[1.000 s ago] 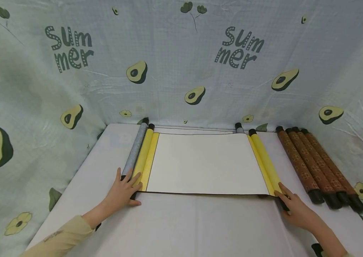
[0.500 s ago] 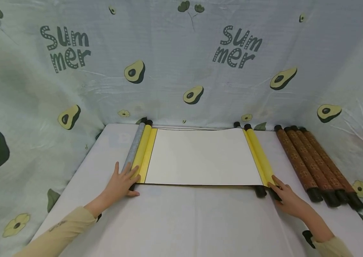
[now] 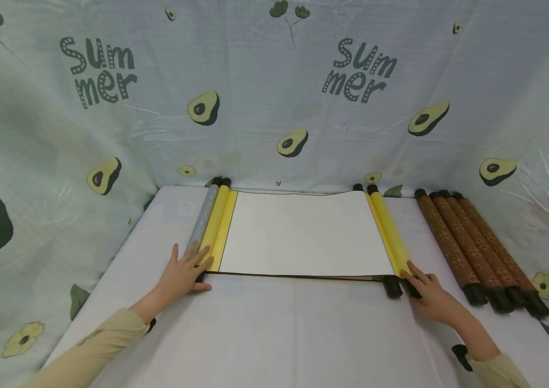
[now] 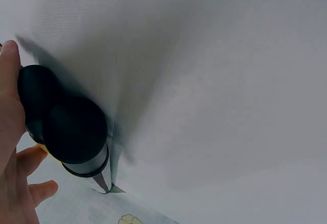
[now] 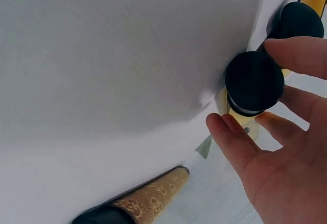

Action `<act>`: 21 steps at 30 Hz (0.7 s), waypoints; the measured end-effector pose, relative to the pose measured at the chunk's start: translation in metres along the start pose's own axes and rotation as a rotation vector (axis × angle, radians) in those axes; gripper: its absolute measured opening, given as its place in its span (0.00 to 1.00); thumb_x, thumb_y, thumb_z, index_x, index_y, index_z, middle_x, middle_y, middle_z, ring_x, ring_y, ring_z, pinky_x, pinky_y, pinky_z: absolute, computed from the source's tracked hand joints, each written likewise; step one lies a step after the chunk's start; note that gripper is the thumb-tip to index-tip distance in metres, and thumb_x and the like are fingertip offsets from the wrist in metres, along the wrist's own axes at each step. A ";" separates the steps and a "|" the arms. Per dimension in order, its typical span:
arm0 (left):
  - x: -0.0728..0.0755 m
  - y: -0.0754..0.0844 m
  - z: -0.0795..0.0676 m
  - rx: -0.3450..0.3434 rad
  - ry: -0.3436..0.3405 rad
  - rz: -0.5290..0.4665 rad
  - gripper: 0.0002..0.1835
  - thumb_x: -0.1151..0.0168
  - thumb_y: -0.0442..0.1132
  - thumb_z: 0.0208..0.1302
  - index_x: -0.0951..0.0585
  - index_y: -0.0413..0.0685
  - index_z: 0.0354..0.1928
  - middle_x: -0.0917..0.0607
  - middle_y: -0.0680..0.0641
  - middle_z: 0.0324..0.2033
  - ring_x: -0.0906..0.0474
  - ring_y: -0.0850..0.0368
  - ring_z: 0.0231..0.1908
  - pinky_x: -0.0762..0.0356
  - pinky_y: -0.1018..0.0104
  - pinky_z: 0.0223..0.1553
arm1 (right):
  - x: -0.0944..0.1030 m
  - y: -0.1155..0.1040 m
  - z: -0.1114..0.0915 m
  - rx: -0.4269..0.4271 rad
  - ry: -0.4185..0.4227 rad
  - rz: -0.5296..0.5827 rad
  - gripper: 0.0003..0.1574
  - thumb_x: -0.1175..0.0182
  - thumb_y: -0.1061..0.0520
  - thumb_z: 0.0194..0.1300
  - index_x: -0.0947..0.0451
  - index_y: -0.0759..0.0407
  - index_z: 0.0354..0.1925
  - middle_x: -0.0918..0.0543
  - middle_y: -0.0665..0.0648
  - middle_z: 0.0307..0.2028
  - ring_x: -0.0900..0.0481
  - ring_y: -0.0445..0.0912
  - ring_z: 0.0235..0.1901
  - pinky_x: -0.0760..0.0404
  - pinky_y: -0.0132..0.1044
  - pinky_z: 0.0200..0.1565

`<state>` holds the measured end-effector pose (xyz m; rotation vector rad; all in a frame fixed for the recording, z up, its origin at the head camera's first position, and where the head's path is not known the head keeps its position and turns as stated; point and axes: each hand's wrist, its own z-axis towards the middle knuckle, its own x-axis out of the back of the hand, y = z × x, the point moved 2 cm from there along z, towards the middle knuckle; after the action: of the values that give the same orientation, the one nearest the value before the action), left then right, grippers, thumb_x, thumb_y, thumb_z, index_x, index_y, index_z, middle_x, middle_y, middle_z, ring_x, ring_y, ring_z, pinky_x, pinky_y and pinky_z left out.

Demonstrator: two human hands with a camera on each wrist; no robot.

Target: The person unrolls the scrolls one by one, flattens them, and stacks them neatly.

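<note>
A yellow-edged scroll (image 3: 303,231) lies unrolled across the white table, its white sheet facing up. My left hand (image 3: 182,274) rests with spread fingers on the near end of its left yellow roller (image 3: 215,221) and a grey-blue roller (image 3: 203,215) alongside. At the other side my right hand (image 3: 430,293) holds the near end of the right yellow roller (image 3: 391,226). In the right wrist view thumb and fingers lie about its black end knob (image 5: 254,81). Two black knobs (image 4: 75,129) sit beside my hand in the left wrist view.
Several rolled brown patterned scrolls (image 3: 478,248) lie side by side on the right of the table. Another black roller knob (image 3: 392,286) pokes out below the sheet's right end. Behind stands a cloth wall (image 3: 255,70) printed with avocados.
The yellow scroll has shifted away from me, toward the back wall, and lies more over the grey-blue one. My right hand has moved with its roller, forward and slightly left.
</note>
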<state>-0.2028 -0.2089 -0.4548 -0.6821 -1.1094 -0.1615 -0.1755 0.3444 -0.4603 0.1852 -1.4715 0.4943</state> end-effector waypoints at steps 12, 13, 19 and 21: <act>-0.003 0.007 -0.004 0.031 0.114 -0.106 0.32 0.47 0.63 0.51 0.24 0.52 0.53 0.27 0.44 0.57 0.35 0.42 0.59 0.37 0.36 0.50 | -0.001 -0.001 -0.003 -0.012 0.098 0.060 0.32 0.40 0.61 0.54 0.35 0.71 0.57 0.39 0.73 0.60 0.34 0.62 0.46 0.27 0.49 0.34; -0.003 0.008 -0.004 0.036 0.111 -0.112 0.32 0.45 0.62 0.50 0.24 0.52 0.53 0.27 0.44 0.57 0.35 0.42 0.59 0.37 0.36 0.50 | 0.000 -0.001 -0.003 -0.017 0.102 0.065 0.32 0.40 0.61 0.55 0.35 0.71 0.57 0.39 0.73 0.60 0.34 0.62 0.46 0.27 0.48 0.34; 0.000 0.009 -0.005 0.043 0.109 -0.123 0.30 0.39 0.57 0.46 0.23 0.51 0.53 0.26 0.43 0.56 0.34 0.41 0.58 0.38 0.35 0.50 | 0.001 -0.002 -0.004 -0.060 0.093 0.073 0.32 0.43 0.56 0.59 0.37 0.71 0.58 0.39 0.73 0.60 0.35 0.62 0.50 0.26 0.49 0.34; 0.000 0.010 -0.005 0.043 0.107 -0.122 0.30 0.39 0.57 0.47 0.23 0.51 0.52 0.26 0.43 0.55 0.34 0.41 0.58 0.38 0.35 0.50 | 0.001 -0.001 -0.005 -0.080 0.088 0.081 0.31 0.44 0.56 0.60 0.36 0.71 0.58 0.39 0.73 0.60 0.35 0.62 0.51 0.26 0.50 0.35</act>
<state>-0.1944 -0.2038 -0.4601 -0.5611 -1.0489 -0.2749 -0.1708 0.3455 -0.4593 0.0402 -1.4138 0.5014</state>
